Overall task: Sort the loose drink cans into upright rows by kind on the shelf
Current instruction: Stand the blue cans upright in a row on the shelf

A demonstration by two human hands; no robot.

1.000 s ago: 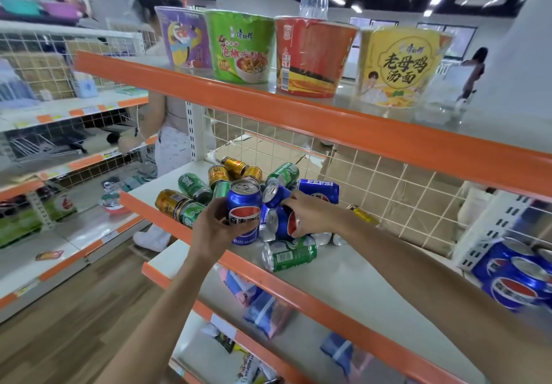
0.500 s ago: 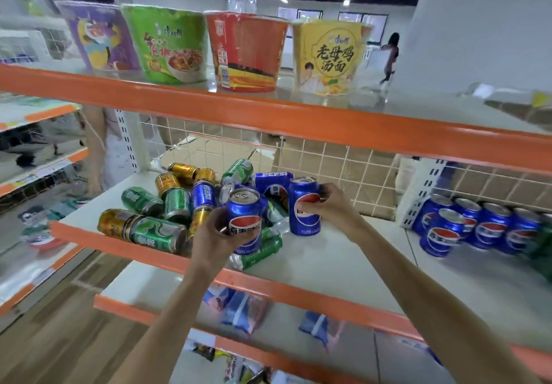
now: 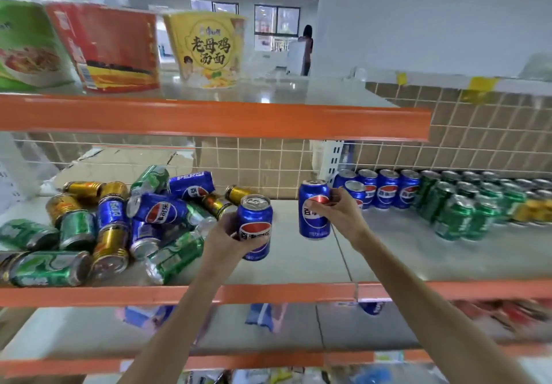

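Observation:
My left hand (image 3: 222,238) grips an upright blue Pepsi can (image 3: 254,227) above the middle of the shelf (image 3: 298,264). My right hand (image 3: 340,212) holds a second upright blue Pepsi can (image 3: 313,209) a little further right, just left of the standing row of blue cans (image 3: 385,188). Beyond that row stand upright green cans (image 3: 460,207) and gold cans (image 3: 534,209) at the far right. A loose heap of blue, green and gold cans (image 3: 119,219) lies on its side at the left of the shelf.
An orange-edged upper shelf (image 3: 209,120) overhangs the cans and carries instant noodle cups (image 3: 209,50). A wire mesh back panel (image 3: 268,162) closes the rear. A lower shelf (image 3: 254,333) holds packets. A person (image 3: 306,49) stands far off in the background.
Both hands have carried their blue cans rightward, away from the heap and towards the standing blue row. The view has swung right, bringing the green and gold rows into sight.

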